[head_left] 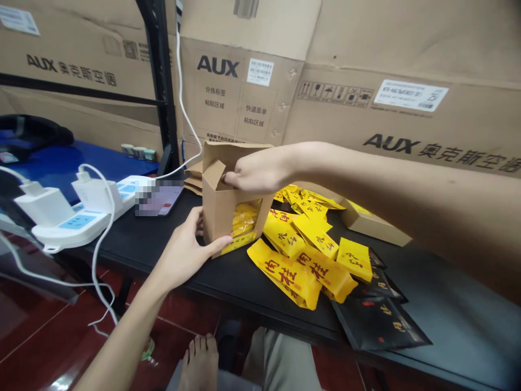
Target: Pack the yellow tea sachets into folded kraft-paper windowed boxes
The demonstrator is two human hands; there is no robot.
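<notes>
A brown kraft paper box (214, 212) stands upright on the black table, its top flaps up and a clear window in its front. Yellow packets (244, 219) show through that window. My left hand (193, 241) grips the lower part of the box, thumb across the front and fingers at the left side. Curled fingers of my right hand (260, 171) reach down into the open top; whatever they hold is hidden. Just right of the box lie several yellow packets (285, 271) with red characters, and beside them black packets (382, 323).
A white power strip (73, 228) with chargers and cables lies at the left, next to a phone (163, 200). An open cardboard tray (376, 225) sits behind the packets. Large AUX cartons (244, 98) and a black rack post (160, 81) stand at the back.
</notes>
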